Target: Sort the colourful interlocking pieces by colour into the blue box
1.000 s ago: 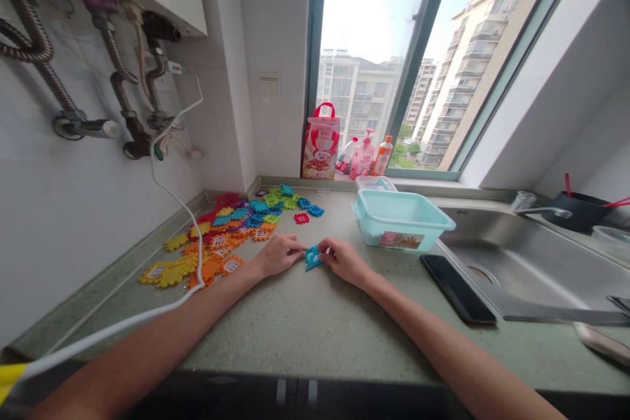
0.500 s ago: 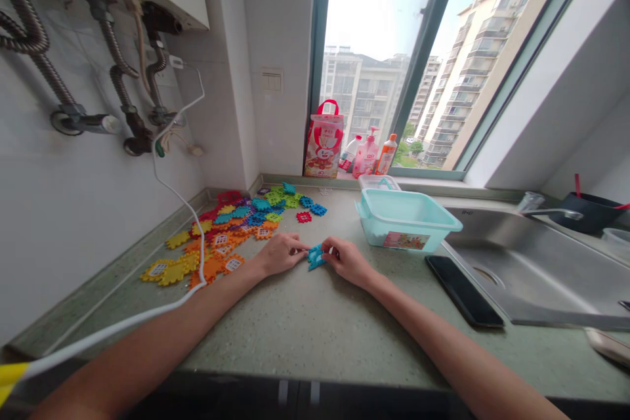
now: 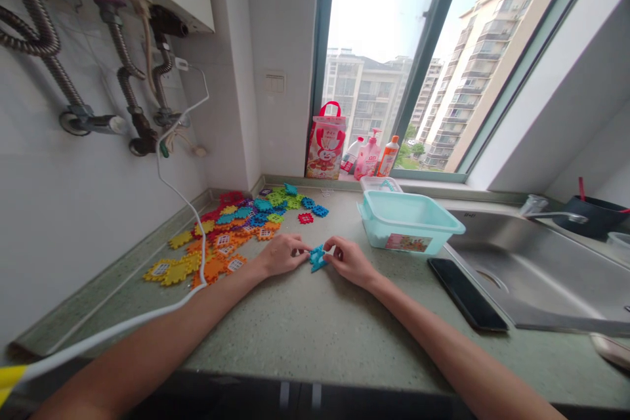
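The blue piece (image 3: 317, 258) is between the 2 hands, low over the counter (image 3: 295, 328). The right hand (image 3: 350, 262) pinches its right edge; the left hand (image 3: 283, 254) has fingertips at its left edge (pinching or just bracing, I cannot tell). Likely thin plastic — light, stiff, slightly slick — so its notched rim should hold best.

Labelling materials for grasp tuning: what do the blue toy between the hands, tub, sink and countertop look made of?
Blue toy: likely plastic, low sheen; even colour, toothed edges.
Tub: probably plastic, smooth; even tint, moulded-looking rim.
Sink: metal, likely stainless steel, satin; grey with soft reflections.
Countertop: stone or composite, can't tell which; speckled, dull sheen.
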The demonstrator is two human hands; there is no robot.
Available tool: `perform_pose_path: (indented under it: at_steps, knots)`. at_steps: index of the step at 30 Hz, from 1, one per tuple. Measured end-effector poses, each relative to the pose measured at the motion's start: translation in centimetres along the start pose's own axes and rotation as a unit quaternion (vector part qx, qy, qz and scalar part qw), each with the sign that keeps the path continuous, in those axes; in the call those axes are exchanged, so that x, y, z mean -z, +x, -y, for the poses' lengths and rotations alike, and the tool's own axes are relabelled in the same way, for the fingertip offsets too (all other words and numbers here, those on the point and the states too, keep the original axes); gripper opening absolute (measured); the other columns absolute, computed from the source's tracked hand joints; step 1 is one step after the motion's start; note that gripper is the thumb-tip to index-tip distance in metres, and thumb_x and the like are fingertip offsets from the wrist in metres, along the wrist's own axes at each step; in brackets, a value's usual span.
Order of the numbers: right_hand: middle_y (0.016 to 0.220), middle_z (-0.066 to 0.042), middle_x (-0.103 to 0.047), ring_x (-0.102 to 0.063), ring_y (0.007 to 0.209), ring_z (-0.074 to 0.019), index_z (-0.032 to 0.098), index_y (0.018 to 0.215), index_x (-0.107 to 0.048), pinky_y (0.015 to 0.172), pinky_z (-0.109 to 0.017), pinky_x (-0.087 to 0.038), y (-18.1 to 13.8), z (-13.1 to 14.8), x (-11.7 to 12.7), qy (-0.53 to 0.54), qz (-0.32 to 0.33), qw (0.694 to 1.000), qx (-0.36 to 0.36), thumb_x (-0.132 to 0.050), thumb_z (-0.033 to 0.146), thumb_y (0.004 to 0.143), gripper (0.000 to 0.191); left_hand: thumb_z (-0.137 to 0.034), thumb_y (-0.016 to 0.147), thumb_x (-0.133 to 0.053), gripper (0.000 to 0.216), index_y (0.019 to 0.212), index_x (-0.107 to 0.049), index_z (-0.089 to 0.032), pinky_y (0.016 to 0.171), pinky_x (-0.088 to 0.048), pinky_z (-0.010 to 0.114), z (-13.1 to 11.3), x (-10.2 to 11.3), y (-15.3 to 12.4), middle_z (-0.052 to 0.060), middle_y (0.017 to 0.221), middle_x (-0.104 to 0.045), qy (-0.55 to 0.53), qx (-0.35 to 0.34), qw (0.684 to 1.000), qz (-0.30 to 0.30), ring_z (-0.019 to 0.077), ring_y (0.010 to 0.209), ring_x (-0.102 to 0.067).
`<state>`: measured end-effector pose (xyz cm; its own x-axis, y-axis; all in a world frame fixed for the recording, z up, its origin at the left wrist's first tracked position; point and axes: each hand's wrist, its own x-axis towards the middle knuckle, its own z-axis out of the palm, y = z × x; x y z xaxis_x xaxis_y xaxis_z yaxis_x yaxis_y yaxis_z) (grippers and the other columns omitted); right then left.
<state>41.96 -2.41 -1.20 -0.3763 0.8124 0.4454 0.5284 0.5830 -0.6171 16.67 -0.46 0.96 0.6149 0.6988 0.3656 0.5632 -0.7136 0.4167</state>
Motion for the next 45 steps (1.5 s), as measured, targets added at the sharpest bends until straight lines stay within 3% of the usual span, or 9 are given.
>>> perform_pose_path:
  at_steps: [3,7,12,16,23,28,33,38,45]
  knots:
    - [0.1,-0.006,-0.069,-0.062,0.079,-0.0175,0.02,0.106,-0.066,0.078,-0.032,-0.052,-0.1,0.2,0.8,-0.018,-0.019,1.0,0.015,-0.064,0.032,0.093,0.018,-0.035,0.092,-0.069,0.025,0.112,-0.08,-0.023,0.082,-0.05,0.029,0.3,1.0,0.1,0.004,0.091,-0.074,0.018,-0.003,0.999,-0.031,0.0189,0.085,-0.068]
    - [0.152,-0.016,-0.051,-0.056,0.133,-0.03,0.023,0.146,-0.051,0.113,-0.046,-0.044,0.0,0.2,1.5,-0.01,0.05,0.995,0.088,-0.071,0.033,0.088,0.062,-0.033,0.098,-0.059,0.026,0.11,-0.077,-0.02,0.097,-0.047,0.038,2.5,4.1,0.4,0.008,0.101,-0.076,0.156,0.012,0.985,-0.068,0.025,0.101,-0.066]
    - [0.153,-0.015,-0.055,-0.05,0.143,-0.0322,0.029,0.161,-0.033,0.119,-0.053,-0.037,0.3,-0.3,1.2,-0.003,0.118,0.988,0.097,-0.075,0.018,0.079,0.092,-0.03,0.096,-0.05,0.031,0.107,-0.076,-0.016,0.09,-0.048,0.043,6.9,8.7,-0.5,0.016,0.108,-0.073,0.369,0.196,0.906,-0.07,0.034,0.107,-0.062]
    - [0.133,-0.013,-0.068,-0.064,0.124,-0.0291,0.027,0.159,-0.038,0.111,-0.049,-0.044,0.4,-0.8,1.1,-0.007,0.11,0.991,0.078,-0.08,0.021,0.079,0.09,-0.053,0.098,-0.046,0.051,0.115,-0.073,-0.013,0.087,-0.049,0.046,9.3,10.4,-1.7,0.021,0.112,-0.07,0.399,0.301,0.864,-0.066,0.039,0.107,-0.063]
    - [0.121,-0.009,-0.073,-0.07,0.108,-0.025,0.026,0.156,-0.044,0.101,-0.04,-0.052,0.4,-0.1,2.3,-0.114,0.059,0.984,0.124,-0.083,0.03,0.077,0.088,-0.065,0.093,-0.047,0.065,0.12,-0.072,-0.011,0.087,-0.053,0.05,10.8,10.4,-2.0,0.024,0.117,-0.071,0.368,0.355,0.858,-0.055,0.0437,0.11,-0.064]
    - [0.117,-0.009,-0.074,-0.07,0.105,-0.027,0.025,0.153,-0.046,0.099,-0.043,-0.054,1.0,0.3,8.1,-0.233,-0.136,0.949,0.165,-0.075,0.035,0.087,0.073,-0.067,0.09,-0.05,0.066,0.12,-0.072,-0.013,0.091,-0.053,0.047,10.8,10.5,-2.1,0.023,0.123,-0.071,0.357,0.368,0.857,-0.053,0.0418,0.113,-0.065]
    - [0.118,-0.012,-0.073,-0.071,0.095,-0.0277,0.019,0.148,-0.05,0.091,-0.044,-0.056,0.7,-3.0,14.2,-0.289,-0.32,0.9,0.067,-0.068,0.047,0.093,0.065,-0.06,0.089,-0.053,0.057,0.121,-0.074,-0.017,0.086,-0.055,0.043,10.8,10.5,-2.2,0.02,0.117,-0.075,0.359,0.349,0.864,-0.055,0.0397,0.107,-0.069]
    - [0.11,-0.012,-0.075,-0.071,0.091,-0.0285,0.018,0.144,-0.054,0.085,-0.042,-0.054,0.2,-5.3,15.7,-0.312,-0.323,0.893,-0.01,-0.064,0.056,0.093,0.065,-0.047,0.094,-0.049,0.045,0.11,-0.08,-0.019,0.084,-0.055,0.041,11.2,10.7,-2.2,0.018,0.109,-0.078,0.34,0.333,0.877,-0.063,0.0379,0.101,-0.073]
    - [0.112,-0.012,-0.076,-0.069,0.103,-0.0338,0.018,0.141,-0.058,0.091,-0.047,-0.051,0.2,-4.3,15.1,-0.367,-0.28,0.887,-0.029,-0.062,0.057,0.095,0.059,-0.031,0.095,-0.048,0.04,0.112,-0.081,-0.017,0.085,-0.055,0.038,11.7,11.6,-2.1,0.017,0.106,-0.079,0.324,0.347,0.877,-0.071,0.0347,0.099,-0.075]
